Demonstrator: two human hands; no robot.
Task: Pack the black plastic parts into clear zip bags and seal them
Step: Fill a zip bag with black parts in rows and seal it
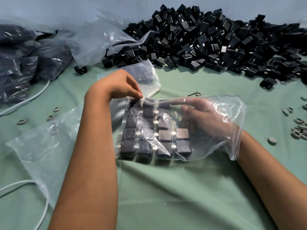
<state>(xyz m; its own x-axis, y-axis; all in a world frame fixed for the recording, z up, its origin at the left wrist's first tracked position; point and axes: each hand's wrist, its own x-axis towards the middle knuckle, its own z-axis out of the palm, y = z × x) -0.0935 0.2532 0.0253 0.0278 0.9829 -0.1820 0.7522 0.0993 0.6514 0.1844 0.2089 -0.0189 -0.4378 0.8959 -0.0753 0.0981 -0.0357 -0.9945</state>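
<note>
While the clear zip bag [207,146] lies flat on the green-covered bench [166,188], the left hand [119,85] pinches its far edge between thumb and fingertips. Reaching in through the bag's open right side, the right hand [204,118] sits inside with its fingers loosely spread beside the black plastic parts [154,130], which lie in neat rows. A large heap of loose black parts [207,40] sits at the far side of the bench, and filled bags [25,63] lie far left. Grey rings [299,127] are scattered at the right.
</note>
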